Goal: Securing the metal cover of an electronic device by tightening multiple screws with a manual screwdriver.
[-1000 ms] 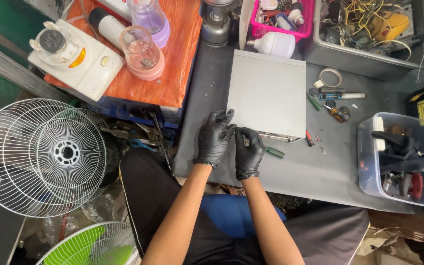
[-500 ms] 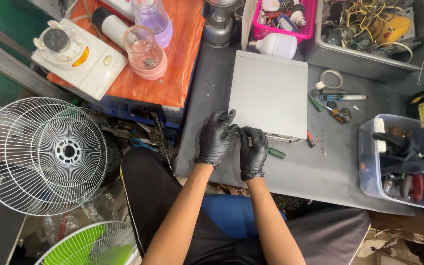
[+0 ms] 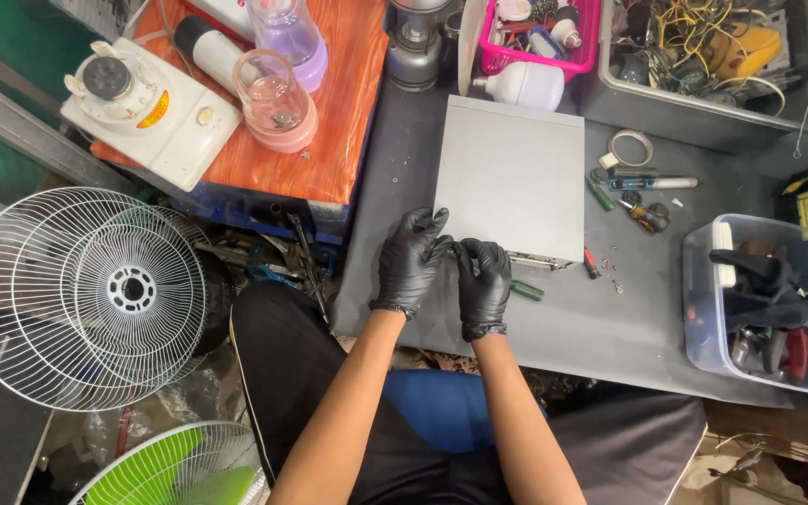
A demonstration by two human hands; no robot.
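Sitting at the dark grey worktable (image 3: 479, 374), both hands in black gloves. Left hand (image 3: 411, 262) resting at the near-left corner of the flat grey metal box (image 3: 514, 178), fingers partly spread and touching its near edge, not closing on anything. Right hand (image 3: 483, 285) lying just beside the left, at about 4 o'clock from it, fingers curled together toward the left fingertips; pinching something small or not, cannot tell. Grey box lying flat near the middle of the table, at 12 o'clock from the hands. Green-handled screwdriver (image 3: 526, 291) lying just beside the right hand at 3 o'clock, below the near edge of the box. Clear plastic tub of tools (image 3: 703, 318) standing well apart at 3 o'clock, near the right table end. White bulb (image 3: 530, 86) lying at 12 o'clock beyond the box. White wire fan guard (image 3: 81, 295) leaning at 9 o'clock beside the person's knee. Orange wood-pattern board (image 3: 339, 150) carrying blender jars at 11 o'clock.
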